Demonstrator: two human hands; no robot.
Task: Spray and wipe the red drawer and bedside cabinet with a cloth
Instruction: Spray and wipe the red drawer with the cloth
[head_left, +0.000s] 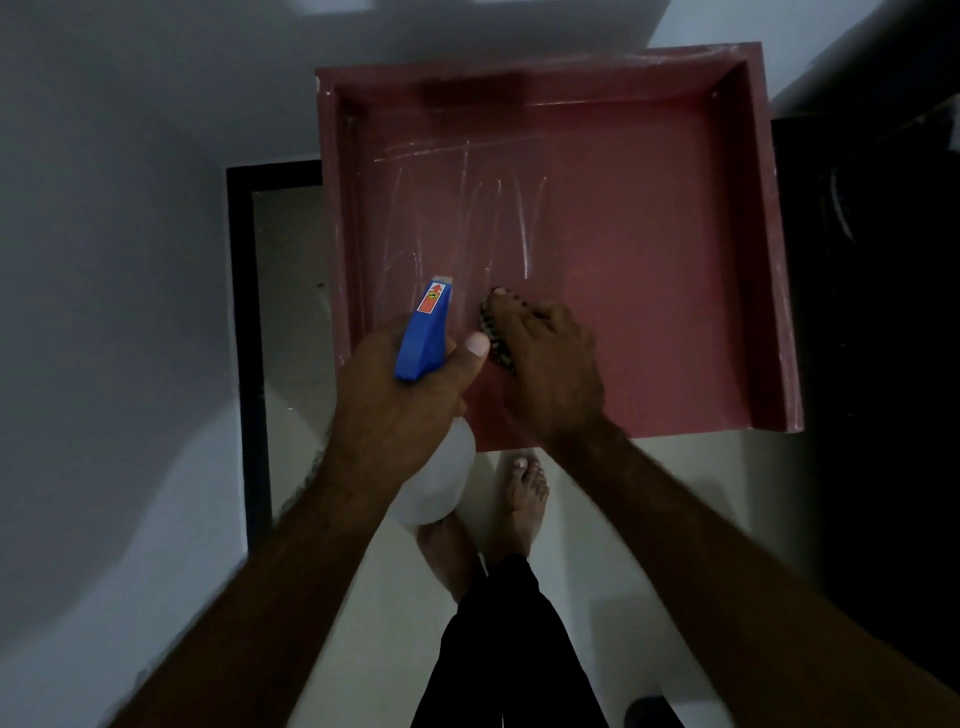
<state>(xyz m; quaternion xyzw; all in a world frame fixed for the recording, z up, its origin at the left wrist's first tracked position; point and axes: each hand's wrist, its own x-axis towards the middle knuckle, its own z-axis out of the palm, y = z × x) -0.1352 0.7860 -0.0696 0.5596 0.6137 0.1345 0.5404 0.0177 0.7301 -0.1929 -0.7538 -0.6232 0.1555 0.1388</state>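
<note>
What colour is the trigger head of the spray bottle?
The spray head is blue, with a small red label near its tip; head view.

Red drawer (649, 260) viewed from above, over pale floor (597, 493). Blue-headed spray bottle (426, 332) is gripped by the left hand (395, 400) at the drawer's near left corner. Patterned cloth (491, 335) is held against the drawer bottom by the right hand (553, 364). White streaks noted beyond.

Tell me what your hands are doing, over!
Left hand grips spray bottle, nozzle over red drawer. Right hand holds cloth against drawer floor. Streaks across floor. Nothing else inside.
</note>
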